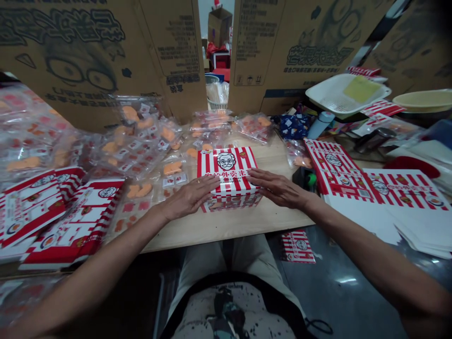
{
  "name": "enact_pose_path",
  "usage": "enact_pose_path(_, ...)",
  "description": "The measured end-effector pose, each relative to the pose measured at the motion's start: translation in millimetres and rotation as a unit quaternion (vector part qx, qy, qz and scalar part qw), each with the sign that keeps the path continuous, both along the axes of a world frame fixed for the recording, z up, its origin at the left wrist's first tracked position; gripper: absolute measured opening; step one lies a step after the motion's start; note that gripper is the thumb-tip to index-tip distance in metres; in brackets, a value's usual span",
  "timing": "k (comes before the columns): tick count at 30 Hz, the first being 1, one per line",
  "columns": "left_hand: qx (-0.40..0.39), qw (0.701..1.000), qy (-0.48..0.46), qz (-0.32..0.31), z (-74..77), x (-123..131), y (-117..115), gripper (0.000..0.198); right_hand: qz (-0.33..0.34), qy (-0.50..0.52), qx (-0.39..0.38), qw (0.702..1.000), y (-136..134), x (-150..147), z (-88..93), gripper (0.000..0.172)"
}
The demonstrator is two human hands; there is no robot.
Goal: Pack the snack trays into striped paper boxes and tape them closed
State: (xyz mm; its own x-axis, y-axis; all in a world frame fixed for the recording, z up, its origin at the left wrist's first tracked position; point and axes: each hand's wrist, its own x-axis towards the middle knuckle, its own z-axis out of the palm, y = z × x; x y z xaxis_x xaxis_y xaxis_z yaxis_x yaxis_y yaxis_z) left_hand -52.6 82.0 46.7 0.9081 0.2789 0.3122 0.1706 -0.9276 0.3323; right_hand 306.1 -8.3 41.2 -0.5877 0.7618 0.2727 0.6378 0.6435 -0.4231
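A red-and-white striped cardboard box (228,176) with a drawn face stands in the middle of the wooden table. My left hand (196,193) lies on the near left part of its top, fingers stretched out and flat. On the near right edge rests my right hand (277,186), its fingers also straight, and its thumb is hidden. Through the box's near side, orange pieces show. Just left of the box lies a clear plastic packet (173,172) of orange pieces and small sachets.
Clear packets (134,146) pile up at the left and back. Flattened striped cartons lie left (77,221) and right (335,169). Large brown cartons (169,52) wall the back. A white basket (339,101) and a light-blue bottle (321,125) stand at the right. One striped packet (298,246) lies below the table edge.
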Motion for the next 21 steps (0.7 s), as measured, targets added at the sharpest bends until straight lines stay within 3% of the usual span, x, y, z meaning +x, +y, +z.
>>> enact_pose_path(6, -0.026, 0.999, -0.006, 0.023, -6.6, -8.3, -1.8, 0.053, 0.041, 0.014, -0.011, 0.999, 10.1, 9.1, 3.2, 0.049)
enact_pose_path(11, -0.011, 0.998, -0.051, 0.031, -15.4, -14.6, -0.2, 0.055, 0.038, 0.028, 0.052, 0.998, 12.3, 0.7, -5.1, 0.054)
enact_pose_path(16, 0.019, 0.998, -0.044, 0.033, -9.6, -14.8, -3.7, 0.055, 0.037, 0.035, 0.059, 0.997, 4.9, -5.8, -12.1, 0.060)
enact_pose_path(21, 0.034, 0.996, -0.063, 0.047, -7.7, -9.5, -6.9, 0.052, 0.062, 0.017, 0.017, 0.998, -2.6, 0.0, -0.3, 0.069)
